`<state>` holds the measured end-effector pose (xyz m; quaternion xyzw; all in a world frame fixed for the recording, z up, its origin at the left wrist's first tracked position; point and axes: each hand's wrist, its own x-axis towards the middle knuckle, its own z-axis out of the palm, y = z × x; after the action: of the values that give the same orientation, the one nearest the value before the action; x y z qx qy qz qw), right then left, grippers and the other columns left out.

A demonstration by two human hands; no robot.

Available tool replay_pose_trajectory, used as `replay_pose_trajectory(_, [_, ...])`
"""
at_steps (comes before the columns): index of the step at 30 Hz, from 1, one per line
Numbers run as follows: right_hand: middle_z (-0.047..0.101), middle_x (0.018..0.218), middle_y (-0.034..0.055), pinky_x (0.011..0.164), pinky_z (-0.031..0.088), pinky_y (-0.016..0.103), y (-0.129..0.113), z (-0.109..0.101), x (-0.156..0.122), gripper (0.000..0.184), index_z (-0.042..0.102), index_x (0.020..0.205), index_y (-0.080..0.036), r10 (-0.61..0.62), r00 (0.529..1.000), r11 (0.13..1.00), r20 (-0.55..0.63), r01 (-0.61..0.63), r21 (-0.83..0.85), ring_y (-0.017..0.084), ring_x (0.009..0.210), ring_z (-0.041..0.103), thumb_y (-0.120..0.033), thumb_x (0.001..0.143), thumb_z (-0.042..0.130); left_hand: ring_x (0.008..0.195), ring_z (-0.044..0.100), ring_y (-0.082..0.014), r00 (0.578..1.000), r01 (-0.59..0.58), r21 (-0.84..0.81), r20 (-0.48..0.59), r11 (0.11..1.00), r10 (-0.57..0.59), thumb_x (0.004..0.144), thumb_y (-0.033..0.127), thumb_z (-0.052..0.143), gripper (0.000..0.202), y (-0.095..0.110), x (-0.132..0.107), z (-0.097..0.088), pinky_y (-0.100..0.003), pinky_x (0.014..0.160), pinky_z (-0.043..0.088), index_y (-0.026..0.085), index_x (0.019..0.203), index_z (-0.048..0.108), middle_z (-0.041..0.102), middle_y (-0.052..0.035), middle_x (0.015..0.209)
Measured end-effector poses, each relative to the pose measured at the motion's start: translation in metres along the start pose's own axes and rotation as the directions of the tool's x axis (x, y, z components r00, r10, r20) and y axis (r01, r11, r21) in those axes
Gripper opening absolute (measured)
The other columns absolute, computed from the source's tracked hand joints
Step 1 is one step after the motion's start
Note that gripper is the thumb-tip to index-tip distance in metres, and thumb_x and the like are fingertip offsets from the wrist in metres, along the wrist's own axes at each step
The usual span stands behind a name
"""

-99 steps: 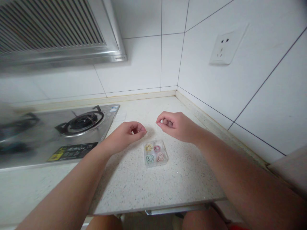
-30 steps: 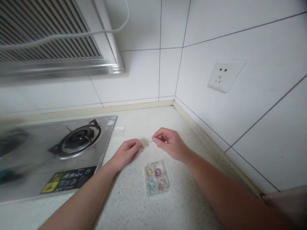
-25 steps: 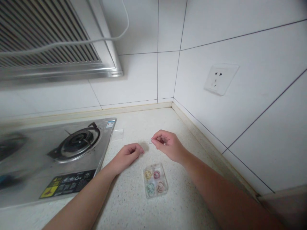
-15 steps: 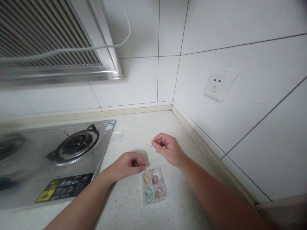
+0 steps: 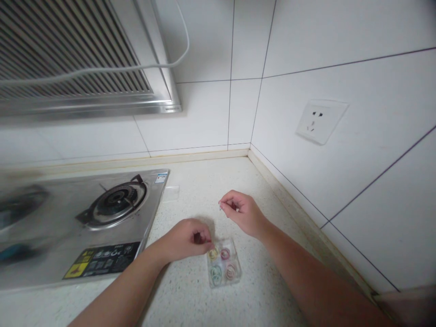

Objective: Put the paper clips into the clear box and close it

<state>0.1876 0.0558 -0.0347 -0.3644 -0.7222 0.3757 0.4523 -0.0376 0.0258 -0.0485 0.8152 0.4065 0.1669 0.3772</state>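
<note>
A small clear plastic box [image 5: 235,280] lies on the speckled counter, split into compartments with coiled yellow, pink, green and red clips. My left hand [image 5: 187,238] is curled in a pinch with its fingertips at the yellow compartment at the box's upper left. My right hand [image 5: 241,212] hovers just behind the box, thumb and forefinger pinched on a tiny pale clip [image 5: 220,208].
A steel gas hob [image 5: 85,218] with one burner [image 5: 117,203] fills the left of the counter. A clear lid [image 5: 170,192] lies beside it. The range hood [image 5: 78,59] with a white cable hangs above. A tiled wall with a socket [image 5: 320,120] stands to the right.
My left hand has moved down from beside my right hand to the yellow compartment of the box. My right hand has kept its pinch on the small clip.
</note>
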Motion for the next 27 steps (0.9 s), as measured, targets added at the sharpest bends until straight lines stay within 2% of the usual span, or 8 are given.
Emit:
replay_pose_trajectory(6, [0.05, 0.062, -0.0039, 0.053, 0.034, 0.024, -0.003, 0.002, 0.0, 0.015, 0.065, 0.088, -0.017, -0.003, 1.0, 1.0, 0.019, 0.003, -0.026, 0.01, 0.056, 0.043, -0.032, 0.089, 0.062, 0.06, 0.047, -0.0119, 0.994, 0.042, 0.029, -0.104, 0.999, -0.039, 0.081, 0.025, 0.062, 0.014, 0.001, 0.003, 0.006, -0.023, 0.054, 0.032, 0.016, 0.071, 0.066, 0.057, 0.0015, 0.064])
replay_pose_trajectory(13, [0.049, 0.061, -0.0048, 0.053, 0.033, 0.025, 0.005, 0.001, 0.001, 0.016, 0.065, 0.089, -0.017, 0.007, 1.0, 1.0, 0.016, -0.007, -0.02, 0.01, 0.055, 0.041, -0.032, 0.09, 0.062, 0.063, 0.049, -0.0133, 0.968, 0.086, -0.046, -0.232, 0.995, -0.095, 0.086, 0.032, 0.06, 0.02, -0.007, 0.009, 0.004, -0.024, 0.058, 0.034, 0.016, 0.077, 0.068, 0.059, 0.0008, 0.066])
replay_pose_trajectory(18, [0.048, 0.06, -0.0048, 0.052, 0.032, 0.025, 0.0, 0.001, 0.001, 0.017, 0.065, 0.087, -0.017, 0.011, 1.0, 1.0, -0.01, -0.01, 0.027, 0.01, 0.054, 0.042, -0.033, 0.09, 0.062, 0.066, 0.051, -0.0149, 0.941, 0.099, -0.049, -0.322, 0.994, -0.109, 0.087, 0.035, 0.059, 0.024, -0.012, 0.013, 0.002, -0.025, 0.06, 0.035, 0.015, 0.078, 0.067, 0.062, -0.0013, 0.07])
replay_pose_trajectory(24, [0.051, 0.058, -0.0049, 0.048, 0.033, 0.021, -0.007, 0.002, 0.003, 0.016, 0.065, 0.086, -0.018, 0.042, 0.997, 0.985, -0.061, -0.031, 0.172, 0.008, 0.052, 0.045, -0.034, 0.088, 0.066, 0.064, 0.046, -0.0133, 0.94, 0.074, -0.009, -0.333, 0.997, -0.073, 0.093, 0.036, 0.052, 0.028, -0.013, 0.014, 0.004, -0.025, 0.059, 0.033, 0.016, 0.074, 0.061, 0.052, 0.0025, 0.066])
replay_pose_trajectory(27, [0.055, 0.059, -0.0042, 0.047, 0.035, 0.021, -0.01, 0.002, 0.003, 0.015, 0.066, 0.085, -0.018, 0.065, 0.996, 0.976, -0.068, -0.05, 0.211, 0.008, 0.051, 0.048, -0.033, 0.086, 0.068, 0.066, 0.049, -0.0138, 0.949, 0.077, 0.018, -0.308, 0.997, -0.067, 0.094, 0.036, 0.052, 0.026, -0.011, 0.013, 0.003, -0.025, 0.06, 0.034, 0.017, 0.081, 0.064, 0.056, 0.0017, 0.069])
